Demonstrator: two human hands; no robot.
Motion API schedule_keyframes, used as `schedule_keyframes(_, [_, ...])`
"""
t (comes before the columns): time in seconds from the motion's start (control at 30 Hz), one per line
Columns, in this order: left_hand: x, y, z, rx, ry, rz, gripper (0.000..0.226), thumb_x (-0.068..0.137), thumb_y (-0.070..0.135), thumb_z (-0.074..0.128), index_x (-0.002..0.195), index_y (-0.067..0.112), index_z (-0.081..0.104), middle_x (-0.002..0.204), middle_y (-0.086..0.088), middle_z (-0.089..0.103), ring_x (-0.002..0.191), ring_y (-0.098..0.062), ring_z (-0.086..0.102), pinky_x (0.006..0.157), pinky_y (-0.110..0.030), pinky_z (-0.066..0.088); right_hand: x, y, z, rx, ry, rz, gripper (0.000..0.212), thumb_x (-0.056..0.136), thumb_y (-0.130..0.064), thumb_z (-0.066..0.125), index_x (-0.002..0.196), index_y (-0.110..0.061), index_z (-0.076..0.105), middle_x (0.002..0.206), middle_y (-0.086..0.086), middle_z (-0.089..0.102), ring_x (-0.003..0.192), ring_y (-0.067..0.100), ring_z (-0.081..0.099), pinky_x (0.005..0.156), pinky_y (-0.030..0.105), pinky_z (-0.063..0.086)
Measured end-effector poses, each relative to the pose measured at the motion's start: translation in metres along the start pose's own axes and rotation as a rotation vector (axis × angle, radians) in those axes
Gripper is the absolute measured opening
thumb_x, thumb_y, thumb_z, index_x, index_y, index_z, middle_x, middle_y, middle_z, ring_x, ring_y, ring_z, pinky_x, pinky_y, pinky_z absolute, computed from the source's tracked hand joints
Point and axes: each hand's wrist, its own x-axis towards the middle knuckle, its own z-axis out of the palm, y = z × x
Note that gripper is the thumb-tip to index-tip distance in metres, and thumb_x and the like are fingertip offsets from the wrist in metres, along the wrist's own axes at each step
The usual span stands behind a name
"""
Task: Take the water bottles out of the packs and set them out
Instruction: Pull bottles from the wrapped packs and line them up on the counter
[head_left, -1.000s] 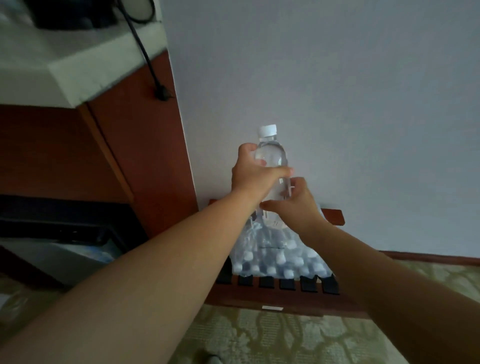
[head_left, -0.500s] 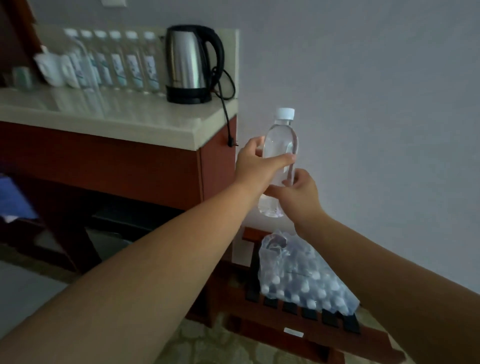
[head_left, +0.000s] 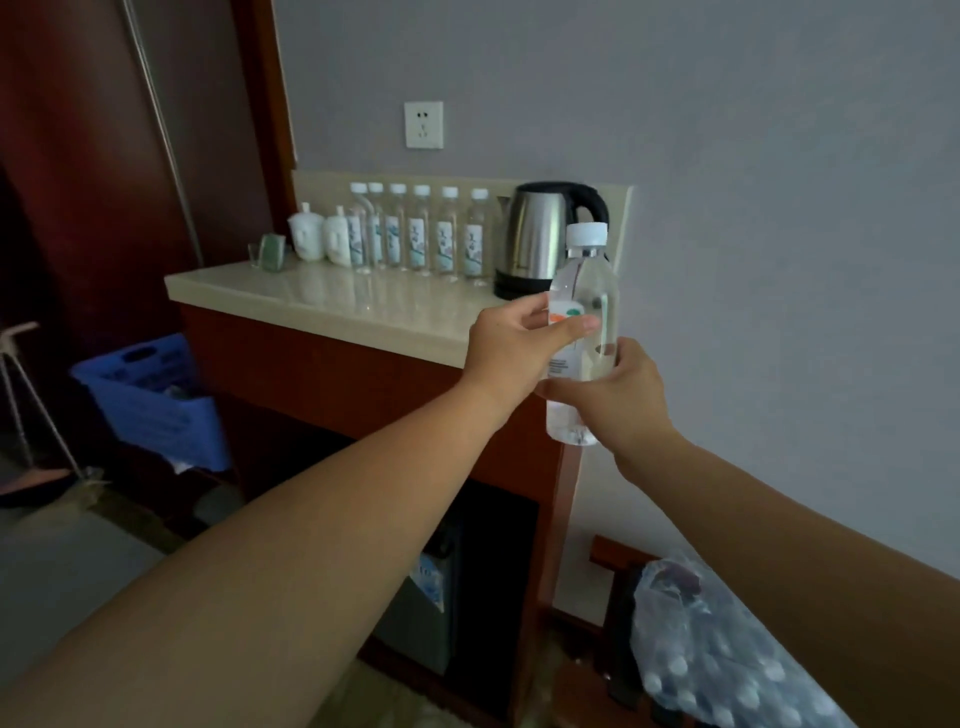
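A clear water bottle (head_left: 587, 291) with a white cap is held upright in the air by both hands, just off the right end of the counter. My left hand (head_left: 511, 351) grips its labelled middle. My right hand (head_left: 618, 397) wraps its lower part from the right. A plastic-wrapped pack of bottles (head_left: 717, 660) lies on a dark wooden rack at the lower right, its wrap torn open at the top. Several labelled bottles (head_left: 421, 234) stand in a row at the back of the counter.
A steel kettle (head_left: 545, 236) stands at the right end of the pale stone counter (head_left: 322, 299), next to the row. White lidded cups (head_left: 319, 239) and a glass stand to the left. A blue basket (head_left: 150, 395) sits on the floor at left. A wall socket (head_left: 423, 124) is above.
The view has swung up and left from the pack to the counter. Both hands have lifted the bottle from above the pack up to counter height.
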Motion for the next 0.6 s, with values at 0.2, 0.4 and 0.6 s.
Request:
schedule_keyframes(0.2, [0.008, 0.009, -0.077, 0.063, -0.079, -0.026, 0.009, 0.077, 0.018, 0.076, 0.078, 0.024, 0.069, 0.079, -0.004, 0.068, 0.084, -0.018, 0.07, 0.078, -0.032, 0.057, -0.003, -0.029, 0.074, 0.045, -0.021, 0.025, 0.06, 0.061, -0.015, 0.087, 0.099, -0.019, 0.041, 0.088, 0.001, 0.062, 0.066, 0.008, 0.066, 0.042, 0.018, 0.049])
schedule_keyframes(0.4, [0.024, 0.001, -0.151, 0.148, -0.037, 0.027, 0.041, 0.077, 0.03, 0.075, 0.098, -0.004, 0.062, 0.066, 0.016, 0.062, 0.078, -0.005, 0.066, 0.081, -0.035, 0.056, -0.003, -0.047, 0.143, 0.084, -0.039, -0.017, 0.064, 0.061, -0.012, 0.087, 0.105, -0.018, 0.041, 0.094, 0.004, 0.062, 0.078, 0.016, 0.067, 0.044, 0.017, 0.049])
schedule_keyframes(0.6, [0.044, -0.007, -0.206, 0.204, -0.007, 0.065, 0.024, 0.076, 0.033, 0.076, 0.098, 0.025, 0.072, 0.088, -0.009, 0.064, 0.082, -0.013, 0.065, 0.074, -0.027, 0.053, 0.01, -0.06, 0.197, 0.109, -0.1, -0.019, 0.066, 0.06, -0.01, 0.087, 0.11, -0.019, 0.044, 0.094, -0.001, 0.061, 0.077, 0.006, 0.062, 0.039, 0.008, 0.043])
